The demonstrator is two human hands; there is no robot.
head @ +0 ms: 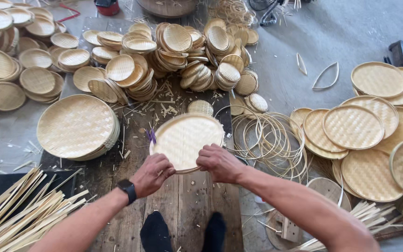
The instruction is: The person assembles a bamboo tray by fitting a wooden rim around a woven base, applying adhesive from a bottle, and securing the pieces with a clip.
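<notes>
Round woven bamboo tray (186, 140) held just above the dark wooden plank floor (183, 205), in the middle of the view, near edge gripped, far edge tilted up and away toward the heaps beyond. No long axis to speak of: a flat disc, hollow face upward, pale straw colour, fine herringbone weave inside a thin bent rim. Left hand (151, 175) curled around the near-left rim, fingers pressed together and folded over the edge, a black wristband (128, 190) behind it. Right hand (220, 163) clamped on the near-right rim, fingers bunched and bent, thumb side hidden beneath. Just left of the tray, a purple scrap or tie (151, 136) touching the rim. To the left, a stack of larger woven trays (78, 127), same weave, edges neatly layered. Farther back, tumbled piles of small woven discs (183, 56), many on edge. To the right, loose thin bamboo hoops (267, 137), overlapping in a tangle, and beyond them flat trays (353, 127) spread on grey floor. Lower left, a sheaf of long split bamboo strips (19, 210), straight and pale. Splinters and offcuts scattered across the planks. Two dark-socked feet (185, 232) at the bottom edge.
</notes>
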